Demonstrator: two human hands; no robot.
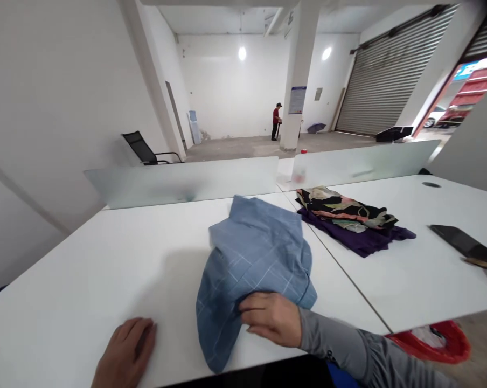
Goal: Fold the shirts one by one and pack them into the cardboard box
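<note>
A blue checked shirt (251,264) lies partly folded on the white table (106,258) in front of me. My right hand (272,319), in a grey sleeve, rests on the shirt's near edge with its fingers pressed on the cloth and curled a little. My left hand (124,353) lies flat on the bare tabletop to the left of the shirt, fingers together, holding nothing.
A folded pile of dark floral and purple clothes (350,220) sits on the adjoining table to the right. A black phone (464,243) lies further right. Frosted dividers (179,180) line the far edge. A red basket (437,340) stands below right. A person (276,121) stands far off.
</note>
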